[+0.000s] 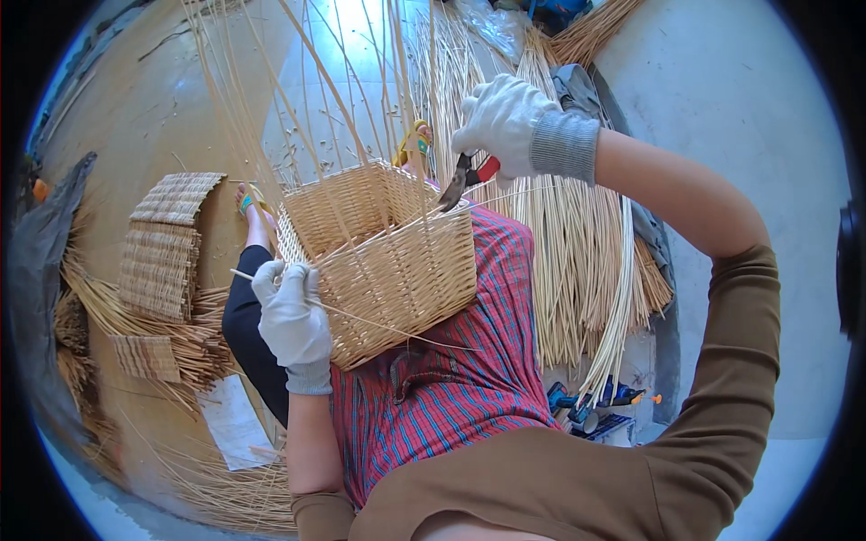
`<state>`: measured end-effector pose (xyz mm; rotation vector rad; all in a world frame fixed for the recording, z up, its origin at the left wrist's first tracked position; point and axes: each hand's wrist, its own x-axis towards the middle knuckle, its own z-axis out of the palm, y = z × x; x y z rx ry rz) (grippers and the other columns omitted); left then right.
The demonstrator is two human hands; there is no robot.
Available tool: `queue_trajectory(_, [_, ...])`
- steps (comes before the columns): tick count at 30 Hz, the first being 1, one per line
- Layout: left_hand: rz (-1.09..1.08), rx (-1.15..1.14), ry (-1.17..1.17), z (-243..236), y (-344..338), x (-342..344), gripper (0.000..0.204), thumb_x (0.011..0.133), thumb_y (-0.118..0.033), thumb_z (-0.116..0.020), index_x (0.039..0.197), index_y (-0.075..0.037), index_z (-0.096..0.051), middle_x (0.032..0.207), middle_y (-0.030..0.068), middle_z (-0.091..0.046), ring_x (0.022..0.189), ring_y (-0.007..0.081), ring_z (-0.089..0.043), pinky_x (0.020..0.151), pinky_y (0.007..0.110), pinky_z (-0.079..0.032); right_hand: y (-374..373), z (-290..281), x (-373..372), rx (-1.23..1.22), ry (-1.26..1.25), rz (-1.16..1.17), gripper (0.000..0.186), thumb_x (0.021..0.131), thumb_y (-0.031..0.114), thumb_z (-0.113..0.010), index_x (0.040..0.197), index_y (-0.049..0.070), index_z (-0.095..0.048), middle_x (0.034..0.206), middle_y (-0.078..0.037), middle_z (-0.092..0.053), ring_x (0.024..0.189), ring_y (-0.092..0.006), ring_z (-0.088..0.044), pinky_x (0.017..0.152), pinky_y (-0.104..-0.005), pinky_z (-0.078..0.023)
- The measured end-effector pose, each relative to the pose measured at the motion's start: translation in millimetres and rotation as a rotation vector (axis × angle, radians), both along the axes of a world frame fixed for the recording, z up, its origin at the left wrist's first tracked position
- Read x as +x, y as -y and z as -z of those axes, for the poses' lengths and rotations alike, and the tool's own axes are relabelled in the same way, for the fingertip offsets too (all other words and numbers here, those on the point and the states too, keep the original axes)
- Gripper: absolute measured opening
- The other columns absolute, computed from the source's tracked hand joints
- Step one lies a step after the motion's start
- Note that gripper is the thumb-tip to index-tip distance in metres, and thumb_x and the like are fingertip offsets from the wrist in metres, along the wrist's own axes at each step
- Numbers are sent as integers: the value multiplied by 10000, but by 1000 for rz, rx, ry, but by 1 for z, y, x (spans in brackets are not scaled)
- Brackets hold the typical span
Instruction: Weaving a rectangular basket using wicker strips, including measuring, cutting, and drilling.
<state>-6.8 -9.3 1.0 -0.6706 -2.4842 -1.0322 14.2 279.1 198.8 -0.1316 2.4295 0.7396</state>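
A woven pale rattan basket (pixel 390 287) with tall upright rods rests on my lap, over red striped cloth. My left hand (pixel 293 316), in a white glove with a grey cuff, is closed on the near left corner of the basket and a thin pale rod (pixel 244 275) sticking out leftward. My right hand (pixel 514 128), gloved the same way, grips pruning shears (pixel 451 191) with a red handle. Their dark blades are at the basket's right rim, by a thin rod.
Bundles of long pale rods (pixel 577 270) lie to the right. Woven mats (pixel 158 261), more loose reeds and a white sheet (pixel 236 424) are on the floor at left. Blue tools (pixel 622 394) sit at lower right. Dark cloth (pixel 36 261) lines the far left. A white wall or surface is at right.
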Motion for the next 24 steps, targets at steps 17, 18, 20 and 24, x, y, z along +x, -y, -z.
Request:
queue_trajectory(17, [863, -34, 585, -59, -64, 62, 711, 602, -200, -892, 1263, -136, -638, 1047, 124, -606, 1030, 288, -598, 903, 363, -492, -61, 6, 31, -114, -195, -36, 477, 604, 327, -857, 1048, 245, -704, 978, -56, -608, 975, -259, -626, 767, -407, -524])
queue_trajectory(18, [726, -75, 391, -58, -76, 55, 558, 699, -92, -822, 1229, -134, -652, 1034, 109, -607, 972, 281, -632, 844, 368, -514, -65, 4, 34, -116, -198, -34, 477, 604, 327, -857, 1048, 245, -704, 978, -56, -608, 975, -259, -626, 767, -407, -524])
queue_trajectory(20, [535, -130, 214, -55, -100, 39, 316, 844, -86, -681, 1156, -135, -680, 1021, 112, -612, 857, 286, -666, 737, 382, -529, -70, 4, 40, -133, -223, -106, 503, 601, 341, -858, 1073, 258, -705, 970, -52, -608, 991, -256, -617, 785, -406, -518])
queue_trajectory(24, [429, -191, 92, -12, -137, 20, 139, 870, -161, -648, 1005, -135, -673, 924, 112, -604, 781, 316, -639, 658, 421, -501, -71, 18, 45, -155, -277, -114, 515, 608, 349, -856, 1094, 273, -704, 968, -42, -603, 994, -247, -613, 795, -398, -513])
